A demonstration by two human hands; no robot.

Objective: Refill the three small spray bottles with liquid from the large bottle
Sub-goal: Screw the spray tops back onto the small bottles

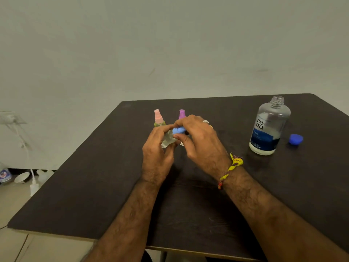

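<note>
L hand closed on small clear bottle, tilted, top twd R | R hand fingers pinch its blue sprayer | pink + purple bottles upright just behind | big bottle uncapped, far R, R hand nearer | blue cap beside it | table

Near the dark tabletop's middle, the left hand grips a small clear spray bottle; the right hand pinches its blue spray top. An uncapped large clear bottle stands near the right edge.
</note>
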